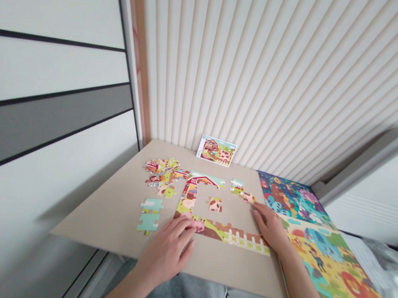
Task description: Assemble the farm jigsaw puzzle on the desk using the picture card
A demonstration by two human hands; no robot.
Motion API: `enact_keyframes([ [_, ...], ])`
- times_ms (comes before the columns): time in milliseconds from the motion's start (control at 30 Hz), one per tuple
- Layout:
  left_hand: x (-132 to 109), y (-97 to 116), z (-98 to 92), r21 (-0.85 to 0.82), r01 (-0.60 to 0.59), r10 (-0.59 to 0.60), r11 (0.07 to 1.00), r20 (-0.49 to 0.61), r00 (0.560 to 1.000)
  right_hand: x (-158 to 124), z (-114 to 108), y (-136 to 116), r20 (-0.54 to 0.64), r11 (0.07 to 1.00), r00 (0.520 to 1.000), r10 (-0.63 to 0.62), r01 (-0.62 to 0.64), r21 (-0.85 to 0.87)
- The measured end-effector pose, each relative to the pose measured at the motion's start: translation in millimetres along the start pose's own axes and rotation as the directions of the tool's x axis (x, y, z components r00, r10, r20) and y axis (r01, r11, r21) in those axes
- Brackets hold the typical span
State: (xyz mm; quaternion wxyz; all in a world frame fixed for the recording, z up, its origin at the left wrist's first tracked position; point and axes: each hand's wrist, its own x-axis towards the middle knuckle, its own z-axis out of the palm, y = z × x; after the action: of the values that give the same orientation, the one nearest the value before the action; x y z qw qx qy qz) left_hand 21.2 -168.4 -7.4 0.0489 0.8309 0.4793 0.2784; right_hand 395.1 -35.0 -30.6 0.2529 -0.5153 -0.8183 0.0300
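Note:
A partly joined jigsaw frame lies on the table, with a red-barn top strip [206, 179], a left strip [188, 199] and a white-fence bottom strip [245, 239]. My left hand [168, 245] rests over the frame's lower left corner, fingers stretched out and lying on the pink pig piece [198, 225]. On the right, my right hand [269, 225] lies with fingers extended, its fingertips at the edge of a pink-and-white puzzle piece [249, 197]. A green-and-blue piece [237, 186] sits just left of that one. Inside the frame is a loose cow-patterned piece [215, 204].
A heap of loose pieces [165, 171] lies at the left, with sky-blue pieces [149, 216] nearer me. The picture card [217, 151] leans against the ribbed wall. Two finished animal puzzles, one dark [292, 197] and one yellow [338, 274], cover the right side. Clear plastic [395, 283] lies beyond.

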Motion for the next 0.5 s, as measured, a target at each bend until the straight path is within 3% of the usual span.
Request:
enact_keyframes([
  [167, -3, 4, -6.1, -0.059, -0.151, 0.156, 0.987, 0.087, 0.984, -1, 0, 5, -0.045, 0.996, 0.997, 0.061, -0.058, 0.062],
  [300, -4, 5, -4.8, -0.069, -0.203, 0.208, 0.977, 0.077, 0.975, -5, -10, 10, -0.083, 0.991, 0.990, 0.115, -0.109, 0.074],
  [367, -4, 5, -3.1, -0.067, -0.203, 0.207, 0.977, 0.065, 0.976, -10, -20, 9, -0.020, 0.984, 0.992, 0.126, -0.122, 0.131],
  [500, -4, 4, -1.5, -0.063, -0.204, 0.207, 0.977, 0.055, 0.977, -19, -39, -1, 0.294, 0.958, 0.954, 0.051, -0.130, 0.256],
])
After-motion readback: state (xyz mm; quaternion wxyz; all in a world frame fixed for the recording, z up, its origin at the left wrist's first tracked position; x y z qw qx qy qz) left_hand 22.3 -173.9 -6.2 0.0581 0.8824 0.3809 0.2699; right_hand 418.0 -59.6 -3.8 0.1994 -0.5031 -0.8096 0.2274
